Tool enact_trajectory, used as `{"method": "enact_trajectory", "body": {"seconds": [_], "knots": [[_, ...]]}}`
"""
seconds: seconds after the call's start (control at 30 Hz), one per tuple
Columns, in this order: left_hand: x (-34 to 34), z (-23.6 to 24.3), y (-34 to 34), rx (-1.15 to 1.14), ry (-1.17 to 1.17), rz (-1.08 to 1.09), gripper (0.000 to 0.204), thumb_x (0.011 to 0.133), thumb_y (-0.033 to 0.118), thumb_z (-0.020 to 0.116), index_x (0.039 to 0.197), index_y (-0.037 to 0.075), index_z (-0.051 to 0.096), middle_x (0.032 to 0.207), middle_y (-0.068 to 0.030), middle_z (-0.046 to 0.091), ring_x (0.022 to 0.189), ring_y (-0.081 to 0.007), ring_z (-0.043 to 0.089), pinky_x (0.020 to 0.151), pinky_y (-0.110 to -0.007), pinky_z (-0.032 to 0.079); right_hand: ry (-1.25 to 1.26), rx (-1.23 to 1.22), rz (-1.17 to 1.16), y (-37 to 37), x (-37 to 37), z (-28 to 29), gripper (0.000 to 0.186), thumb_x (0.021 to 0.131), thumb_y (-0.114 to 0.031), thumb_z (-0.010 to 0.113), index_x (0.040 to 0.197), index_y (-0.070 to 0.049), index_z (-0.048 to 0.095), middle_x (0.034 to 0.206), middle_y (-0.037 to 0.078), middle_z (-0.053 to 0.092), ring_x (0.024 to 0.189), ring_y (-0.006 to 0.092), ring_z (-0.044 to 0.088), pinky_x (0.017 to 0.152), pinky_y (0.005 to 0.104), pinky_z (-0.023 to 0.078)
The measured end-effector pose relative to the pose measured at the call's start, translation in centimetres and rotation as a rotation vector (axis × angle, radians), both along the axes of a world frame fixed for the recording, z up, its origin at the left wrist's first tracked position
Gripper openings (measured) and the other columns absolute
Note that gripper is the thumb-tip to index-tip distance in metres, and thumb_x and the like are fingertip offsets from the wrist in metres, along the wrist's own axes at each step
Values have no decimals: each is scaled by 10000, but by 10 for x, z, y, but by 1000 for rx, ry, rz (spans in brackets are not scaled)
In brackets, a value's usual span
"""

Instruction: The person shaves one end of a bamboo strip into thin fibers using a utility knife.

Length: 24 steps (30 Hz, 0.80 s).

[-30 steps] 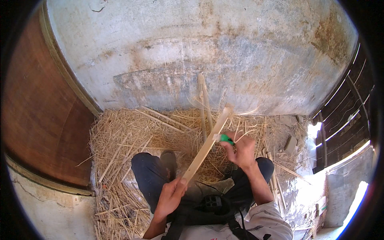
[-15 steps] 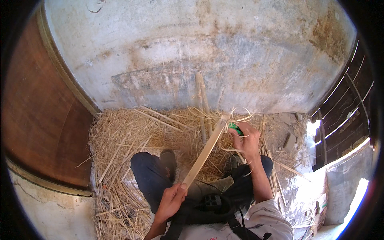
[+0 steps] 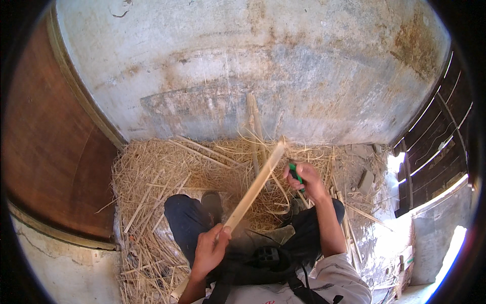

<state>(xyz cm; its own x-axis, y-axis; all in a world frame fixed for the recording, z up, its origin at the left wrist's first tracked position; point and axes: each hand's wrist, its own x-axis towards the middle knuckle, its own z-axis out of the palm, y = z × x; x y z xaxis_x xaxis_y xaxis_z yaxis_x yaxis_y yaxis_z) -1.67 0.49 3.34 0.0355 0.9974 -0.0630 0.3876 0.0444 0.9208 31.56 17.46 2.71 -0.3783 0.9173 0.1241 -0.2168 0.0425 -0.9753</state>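
My left hand (image 3: 210, 251) is closed round a long, flat, pale strip of bamboo or wood (image 3: 253, 190). The strip slants up and away to the right, and its lower end shows beside my left forearm. My right hand (image 3: 309, 181) grips a small green-handled tool (image 3: 295, 174), just right of the strip's far part and apart from it. The tool's working end is too blurred to make out. Thin curled shavings hang and lie around the strip's far end.
Straw-like shavings (image 3: 152, 162) and loose strips cover the floor. Two upright sticks (image 3: 256, 119) lean against the stained wall (image 3: 243, 61) ahead. A brown panel (image 3: 61, 137) stands at the left, dark slats (image 3: 430, 137) at the right. A small block (image 3: 365, 181) lies to the right.
The strip has slid back toward me, its lower end now showing by my left forearm. My right hand has dropped away from its far end, and curled shavings there have come down.
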Motion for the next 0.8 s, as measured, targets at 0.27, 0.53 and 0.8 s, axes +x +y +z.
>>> {"method": "enact_trajectory", "body": {"seconds": [0.27, 0.53, 0.8], "knots": [[4, 14, 14, 134, 132, 132, 245, 1147, 186, 616, 1026, -3, 713, 762, -176, 707, 638, -357, 715, 597, -403, 522, -657, 165, -538, -1, 25, 10, 400, 1148, -375, 604, 1208, -25, 787, 948, 78, 768, 883, 165, 673, 833, 378, 544], [8, -1, 21, 210, 105, 170, 274, 1161, 216, 605, 1050, -6, 720, 767, -145, 687, 631, -280, 662, 588, -377, 494, -397, 694, -1195, -33, 16, 27, 435, 1174, -401, 539, 1216, -11, 727, 880, 5, 622, 809, 126, 577, 699, 322, 461], [20, 5, 31, 154, -78, 94, 357, 1186, 284, 577, 1012, 7, 719, 654, 16, 541, 582, -59, 477, 532, -285, 362, -697, 831, -432, -65, -81, 20, 298, 966, -200, 839, 1203, -41, 752, 921, 134, 759, 763, 335, 760, 674, 424, 607]]}}
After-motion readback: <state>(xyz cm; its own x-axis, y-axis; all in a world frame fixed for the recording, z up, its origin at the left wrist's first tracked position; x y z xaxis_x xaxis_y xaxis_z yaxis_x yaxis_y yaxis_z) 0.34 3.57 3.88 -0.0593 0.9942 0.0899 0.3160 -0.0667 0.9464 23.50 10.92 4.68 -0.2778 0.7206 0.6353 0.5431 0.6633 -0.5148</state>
